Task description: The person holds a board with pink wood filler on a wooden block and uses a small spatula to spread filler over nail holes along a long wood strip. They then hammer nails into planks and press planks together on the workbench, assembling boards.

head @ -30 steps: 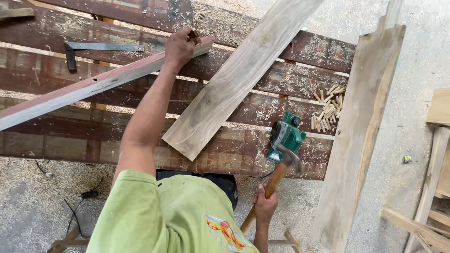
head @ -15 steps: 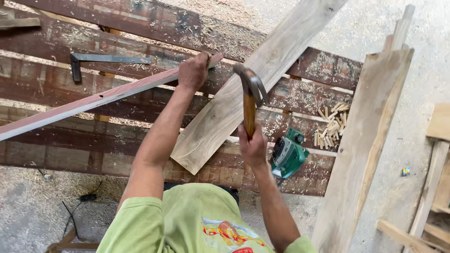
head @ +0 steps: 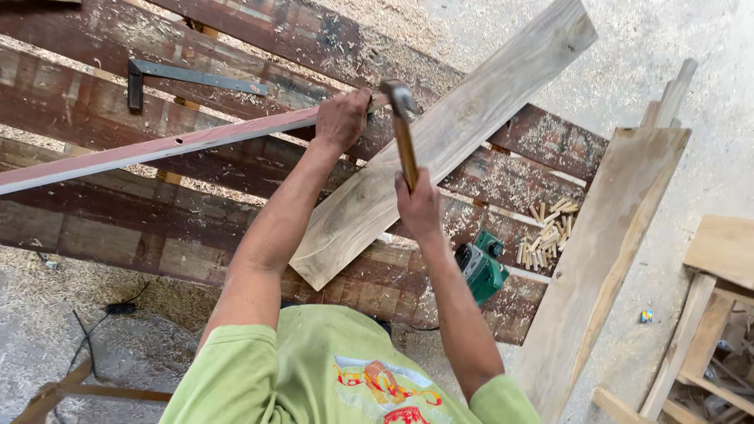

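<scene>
Left hand (head: 342, 118): clamped on reddish strip (head: 157, 149) end, over surface's far edge. Right hand (head: 419, 206): gripping hammer (head: 402, 129), head poised at strip end. Striking apparently underway; completion indeterminate.

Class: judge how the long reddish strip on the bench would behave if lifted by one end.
The reddish strip is long and thin, so it would probably sag or flex slightly. It looks light for its length. The left hand pins one end, suggesting it shifts easily on the dusty bench.

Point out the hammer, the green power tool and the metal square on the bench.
hammer (head: 405, 149), head view, on its wooden handle
green power tool (head: 481, 269), head view, on its body
metal square (head: 196, 77), head view, on its long blade
</scene>
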Tool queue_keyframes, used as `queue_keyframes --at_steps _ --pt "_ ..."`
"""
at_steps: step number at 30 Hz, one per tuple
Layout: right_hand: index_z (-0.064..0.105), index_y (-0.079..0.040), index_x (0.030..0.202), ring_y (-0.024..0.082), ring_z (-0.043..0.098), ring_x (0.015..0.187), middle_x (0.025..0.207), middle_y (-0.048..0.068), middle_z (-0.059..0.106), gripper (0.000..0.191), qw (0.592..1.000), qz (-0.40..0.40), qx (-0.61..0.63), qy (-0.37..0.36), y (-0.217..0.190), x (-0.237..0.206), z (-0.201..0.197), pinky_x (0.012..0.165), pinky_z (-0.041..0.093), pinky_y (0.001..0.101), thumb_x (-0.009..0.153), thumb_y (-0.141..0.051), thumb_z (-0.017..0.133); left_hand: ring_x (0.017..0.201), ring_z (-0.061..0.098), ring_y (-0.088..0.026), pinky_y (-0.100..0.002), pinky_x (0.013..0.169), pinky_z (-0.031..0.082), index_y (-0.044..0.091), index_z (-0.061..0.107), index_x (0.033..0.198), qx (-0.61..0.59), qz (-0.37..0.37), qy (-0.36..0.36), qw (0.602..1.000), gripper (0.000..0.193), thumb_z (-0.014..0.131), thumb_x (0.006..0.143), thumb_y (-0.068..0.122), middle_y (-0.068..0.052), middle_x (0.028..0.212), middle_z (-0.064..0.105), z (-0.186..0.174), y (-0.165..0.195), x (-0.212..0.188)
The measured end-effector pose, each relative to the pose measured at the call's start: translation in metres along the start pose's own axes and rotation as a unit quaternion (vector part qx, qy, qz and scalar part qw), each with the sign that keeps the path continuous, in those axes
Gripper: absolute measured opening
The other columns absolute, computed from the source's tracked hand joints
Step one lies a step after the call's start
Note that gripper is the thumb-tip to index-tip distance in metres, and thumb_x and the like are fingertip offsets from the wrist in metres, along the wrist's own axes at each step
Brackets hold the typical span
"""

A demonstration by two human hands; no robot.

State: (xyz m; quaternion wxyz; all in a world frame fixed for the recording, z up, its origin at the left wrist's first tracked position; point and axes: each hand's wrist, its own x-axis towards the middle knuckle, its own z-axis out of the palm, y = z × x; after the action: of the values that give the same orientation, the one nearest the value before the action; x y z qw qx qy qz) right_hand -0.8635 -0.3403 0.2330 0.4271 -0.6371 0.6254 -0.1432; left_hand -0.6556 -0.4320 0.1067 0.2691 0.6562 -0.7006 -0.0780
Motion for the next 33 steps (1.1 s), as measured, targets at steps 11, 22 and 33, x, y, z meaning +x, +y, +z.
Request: queue_keyframes --at_steps 11,22,33 --pt "0.057 -0.010 0.098 0.008 0.058 0.050 0.065 -0.002 0.056 0.026 0.928 -0.293 0.138 0.183 -0.007 -0.046 -0.033 0.047 0.052 0.0282 0.113 -0.031 0.055 0.076 0.076 -0.024 -0.038 0.056 0.058 0.010 0.070 0.100 0.172 -0.006 -0.142 0.975 0.013 0.064 0.090 0.014 -0.008 0.090 0.074 -0.003 -0.019 -0.002" --pt "0.056 -0.006 0.111 0.009 0.054 0.045 0.063 -0.001 0.054 0.027 0.981 -0.022 0.181 0.061 -0.044 0.007 -0.025 0.034 0.048 0.0263 0.104 -0.032 0.055 0.084 0.074 -0.030 -0.045 0.069 0.059 0.016 0.076 0.095 0.079 -0.065 -0.152 0.983 0.020 0.059 0.086 0.009 -0.010 0.092 0.075 0.000 -0.023 -0.005" --pt "0.057 -0.005 0.104 0.007 0.051 0.044 0.062 -0.002 0.055 0.030 0.999 0.036 0.019 0.025 -0.027 0.020 0.000 0.035 0.043 0.0264 0.106 -0.036 0.055 0.079 0.076 -0.027 -0.043 0.065 0.060 0.016 0.077 0.097 0.119 -0.046 -0.133 0.983 0.018 0.059 0.094 0.014 -0.010 0.091 0.077 -0.012 -0.014 -0.003"
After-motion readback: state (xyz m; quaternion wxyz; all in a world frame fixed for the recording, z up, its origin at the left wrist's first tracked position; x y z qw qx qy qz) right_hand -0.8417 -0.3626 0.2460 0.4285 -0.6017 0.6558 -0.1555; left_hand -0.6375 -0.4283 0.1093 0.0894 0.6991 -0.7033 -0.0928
